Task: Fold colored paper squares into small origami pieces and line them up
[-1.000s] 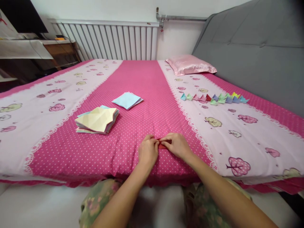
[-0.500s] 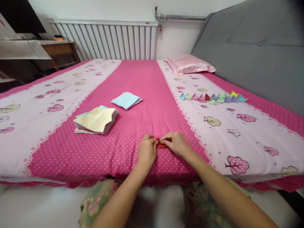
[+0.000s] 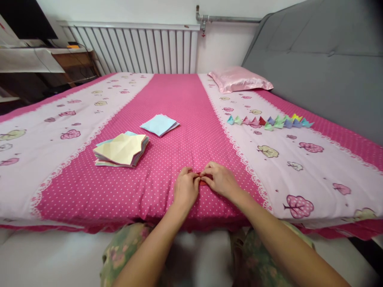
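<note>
A small piece of folded red paper (image 3: 203, 183) lies near the front edge of the bed, mostly covered by my fingers. My left hand (image 3: 186, 186) pinches it from the left, thumb and fingertips together. From the right, my right hand (image 3: 219, 178) pinches the same paper, and the fingertips of both hands almost meet over it. Its exact fold is hidden. To the left are a stack of coloured paper sheets (image 3: 121, 150) with a creased yellow one on top, and a smaller stack of paper (image 3: 160, 124) topped with light blue.
Several small folded paper figures (image 3: 278, 122) in mixed colours stand in rows on the bed's right side. A pink pillow (image 3: 239, 79) lies by the grey headboard (image 3: 323, 59). A white radiator (image 3: 134, 48) lines the far wall, and a desk with a monitor (image 3: 26, 20) stands at far left.
The right hand's fingers have shifted slightly left over the red paper, closer to the left hand, and less of the paper shows. Both hands keep their pinch.
</note>
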The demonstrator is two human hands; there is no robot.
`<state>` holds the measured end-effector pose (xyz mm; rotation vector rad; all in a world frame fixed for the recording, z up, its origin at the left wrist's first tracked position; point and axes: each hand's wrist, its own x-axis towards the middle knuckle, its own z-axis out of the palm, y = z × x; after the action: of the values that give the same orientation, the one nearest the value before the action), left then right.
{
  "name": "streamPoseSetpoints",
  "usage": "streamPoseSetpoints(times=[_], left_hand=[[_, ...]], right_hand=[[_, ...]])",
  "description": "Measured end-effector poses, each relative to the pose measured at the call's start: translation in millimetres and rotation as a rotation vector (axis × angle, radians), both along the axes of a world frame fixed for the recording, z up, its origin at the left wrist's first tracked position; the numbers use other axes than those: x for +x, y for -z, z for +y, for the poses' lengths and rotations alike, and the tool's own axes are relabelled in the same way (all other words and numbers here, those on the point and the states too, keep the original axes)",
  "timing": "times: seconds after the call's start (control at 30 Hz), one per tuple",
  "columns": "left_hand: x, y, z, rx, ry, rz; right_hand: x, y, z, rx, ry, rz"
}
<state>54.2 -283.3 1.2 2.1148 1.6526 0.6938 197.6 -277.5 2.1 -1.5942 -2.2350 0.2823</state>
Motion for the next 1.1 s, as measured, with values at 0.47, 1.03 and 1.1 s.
streamPoseSetpoints(times=[0.47, 1.03, 1.1], left_hand=[[6.3, -0.3, -5.4, 0.131, -0.046, -0.311], [19.9, 2.7, -13.9, -0.136, 0.192, -1.026], [19.9, 4.4, -12.6, -0.164, 0.194, -1.053]], right_hand=[[-3.1, 0.3, -3.1, 0.090, 0.061, 0.220], [-18.1, 4.9, -11.4, 0.013, 0.207, 0.926], [-18.1, 2.6, -14.0, 0.099, 0.220, 0.842]])
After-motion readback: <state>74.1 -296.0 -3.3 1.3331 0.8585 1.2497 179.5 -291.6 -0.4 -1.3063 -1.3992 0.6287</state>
